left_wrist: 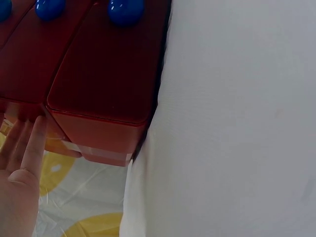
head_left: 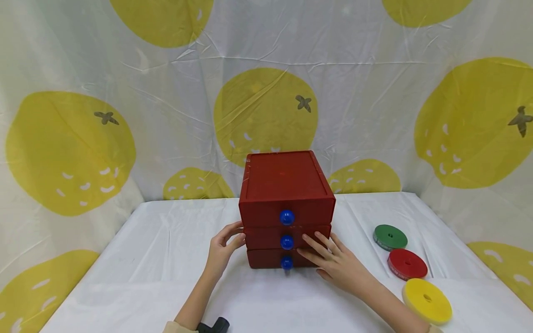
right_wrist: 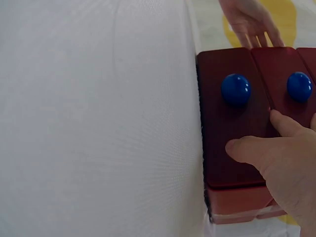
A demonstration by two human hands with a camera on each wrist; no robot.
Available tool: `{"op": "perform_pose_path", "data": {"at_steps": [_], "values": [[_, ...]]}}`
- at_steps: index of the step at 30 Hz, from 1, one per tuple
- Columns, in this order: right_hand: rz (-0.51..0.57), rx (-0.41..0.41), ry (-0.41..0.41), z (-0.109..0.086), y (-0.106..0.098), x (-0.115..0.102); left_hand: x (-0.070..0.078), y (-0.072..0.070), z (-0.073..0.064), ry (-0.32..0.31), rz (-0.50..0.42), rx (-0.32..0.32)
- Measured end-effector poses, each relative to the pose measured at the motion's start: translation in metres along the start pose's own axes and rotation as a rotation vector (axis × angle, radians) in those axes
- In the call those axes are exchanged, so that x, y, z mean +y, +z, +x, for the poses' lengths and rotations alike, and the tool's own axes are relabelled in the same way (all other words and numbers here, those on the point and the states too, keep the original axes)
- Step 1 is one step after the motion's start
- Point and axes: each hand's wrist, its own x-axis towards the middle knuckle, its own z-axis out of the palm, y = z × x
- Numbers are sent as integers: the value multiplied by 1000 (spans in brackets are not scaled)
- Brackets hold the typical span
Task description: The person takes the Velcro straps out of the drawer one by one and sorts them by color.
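Both forearms reach up from the table's near edge toward a red chest of drawers (head_left: 286, 203) that stands at the middle of the table (head_left: 145, 259). Nearest on the right side, the right hand (head_left: 333, 263) lies palm down with its fingers (head_left: 316, 243) straight and spread, their tips pressing flat against the fronts of the lower 2 drawers; it grasps nothing. On the other side, the left hand (head_left: 222, 252) rests upright against the chest's left side, fingers (left_wrist: 29, 143) nearly straight and relaxed along the red wall, also grasping nothing.

That chest is a boxy stack of 3 shallow drawers, smooth and matte, with slightly rounded corners and a recessed flat top. Each drawer front carries 1 glossy round blue knob (head_left: 287, 217), the 3 set in a vertical line. All 3 drawers sit closed.

Near the table's right edge lie 3 flat discs, each with a small centre hole, in a row running toward the near right corner: a green disc (head_left: 390, 237), a red disc (head_left: 407, 264) and a yellow disc (head_left: 426, 300). White, softly creased cloth covers the table.
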Motion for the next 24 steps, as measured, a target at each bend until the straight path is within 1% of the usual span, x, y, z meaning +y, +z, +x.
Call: {"op": "perform_pose_path", "data": {"at_steps": [5,7,12,15,18,20,24], "values": [[41,7,1,-1,1,0,-1,2,-1,21,26,9],[55,8,3,-2,0,0,0,3,0,20,28,11],[72,-6,12,-4,-3,0,0,5,-1,37,34,-5],[91,-1,11,-5,-5,1,-2,6,-1,73,45,-24],[113,17,-1,-4,-7,2,-3,5,-1,107,87,-27],[117,35,-8,-3,-8,2,-3,5,-2,119,137,-17],[141,84,-1,-2,-10,2,-3,2,-3,125,225,-1]]}}
